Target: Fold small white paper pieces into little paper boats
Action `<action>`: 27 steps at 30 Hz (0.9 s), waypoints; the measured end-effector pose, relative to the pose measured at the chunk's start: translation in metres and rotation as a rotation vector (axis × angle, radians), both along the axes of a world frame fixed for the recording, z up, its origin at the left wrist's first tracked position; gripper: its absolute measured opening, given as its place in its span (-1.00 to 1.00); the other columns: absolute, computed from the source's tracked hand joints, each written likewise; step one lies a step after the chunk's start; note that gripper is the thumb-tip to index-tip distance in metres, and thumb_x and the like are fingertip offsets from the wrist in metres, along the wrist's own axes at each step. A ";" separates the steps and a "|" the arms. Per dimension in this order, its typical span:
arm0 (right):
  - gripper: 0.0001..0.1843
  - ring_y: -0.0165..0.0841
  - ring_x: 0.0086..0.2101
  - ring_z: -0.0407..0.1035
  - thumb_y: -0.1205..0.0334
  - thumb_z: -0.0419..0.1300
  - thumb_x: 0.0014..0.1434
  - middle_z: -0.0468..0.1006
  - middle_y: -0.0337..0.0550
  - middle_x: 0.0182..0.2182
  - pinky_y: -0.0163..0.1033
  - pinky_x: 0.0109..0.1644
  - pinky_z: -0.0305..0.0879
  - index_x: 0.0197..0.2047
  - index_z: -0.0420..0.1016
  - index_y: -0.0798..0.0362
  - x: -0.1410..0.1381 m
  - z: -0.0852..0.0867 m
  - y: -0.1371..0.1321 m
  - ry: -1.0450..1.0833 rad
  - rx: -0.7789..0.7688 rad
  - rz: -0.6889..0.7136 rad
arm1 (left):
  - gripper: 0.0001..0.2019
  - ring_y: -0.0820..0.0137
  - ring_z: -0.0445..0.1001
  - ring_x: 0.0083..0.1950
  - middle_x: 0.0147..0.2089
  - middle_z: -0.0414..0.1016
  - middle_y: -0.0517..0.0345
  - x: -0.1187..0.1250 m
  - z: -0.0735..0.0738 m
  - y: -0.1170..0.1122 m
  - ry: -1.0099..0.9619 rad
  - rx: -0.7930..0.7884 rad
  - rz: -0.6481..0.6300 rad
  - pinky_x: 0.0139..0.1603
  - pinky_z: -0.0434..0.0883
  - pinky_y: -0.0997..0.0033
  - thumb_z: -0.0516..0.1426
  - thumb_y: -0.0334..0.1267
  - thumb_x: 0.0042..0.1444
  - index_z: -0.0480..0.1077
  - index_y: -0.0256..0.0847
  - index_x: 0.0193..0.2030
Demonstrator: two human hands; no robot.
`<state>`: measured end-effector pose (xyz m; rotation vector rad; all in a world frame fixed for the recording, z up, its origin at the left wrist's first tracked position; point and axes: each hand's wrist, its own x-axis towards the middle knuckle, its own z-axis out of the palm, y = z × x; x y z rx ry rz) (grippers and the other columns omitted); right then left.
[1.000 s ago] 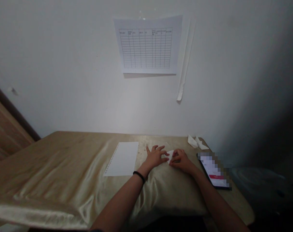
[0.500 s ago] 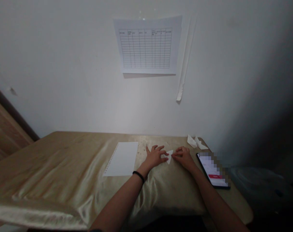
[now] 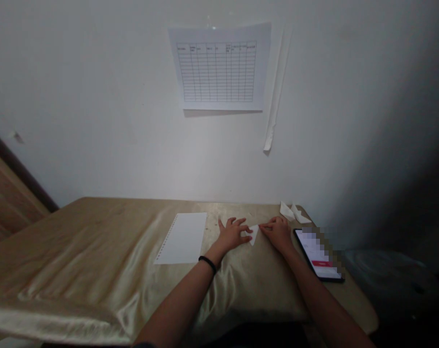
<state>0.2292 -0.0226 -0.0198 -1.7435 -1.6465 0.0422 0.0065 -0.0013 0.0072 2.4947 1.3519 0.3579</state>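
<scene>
A small white folded paper, roughly triangular, lies on the cloth between my hands. My left hand holds its left side with thumb and index finger, while the other fingers are spread over the cloth. At the paper's upper right corner, the fingertips of my right hand are pinched together. The remaining fingers of that hand are curled. A sheet of white paper with a row of holes down its left edge lies left of my left hand.
Two folded paper boats sit at the table's back right corner. A phone with a lit screen lies right of my right forearm. A shiny beige cloth covers the table, wrinkled on the left. A printed table sheet hangs on the wall.
My right fingertips have shifted slightly up along the folded paper's right edge to its upper corner. My left hand stays almost still.
</scene>
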 end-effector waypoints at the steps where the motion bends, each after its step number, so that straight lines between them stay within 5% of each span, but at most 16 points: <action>1: -0.87 -0.03 -0.05 0.24 0.12 0.34 0.11 0.47 0.05 -0.21 0.01 0.07 0.20 -0.32 0.72 -0.09 0.000 -0.001 0.001 -0.001 0.014 -0.006 | -0.68 -0.09 0.01 0.47 0.47 0.19 0.33 0.000 0.001 0.000 0.002 -0.005 0.002 0.26 -0.34 -0.70 0.21 0.15 0.17 0.49 0.29 0.05; 27: -0.95 -0.17 -0.05 0.32 0.22 0.36 0.07 0.53 -0.07 -0.21 -0.06 0.14 0.22 -0.38 0.68 -0.09 -0.002 -0.001 -0.006 0.036 -0.101 0.338 | -0.65 -0.10 -0.02 0.49 0.48 0.17 0.34 0.001 -0.002 0.000 0.033 -0.004 0.009 0.29 -0.35 -0.67 0.21 0.15 0.18 0.46 0.32 0.10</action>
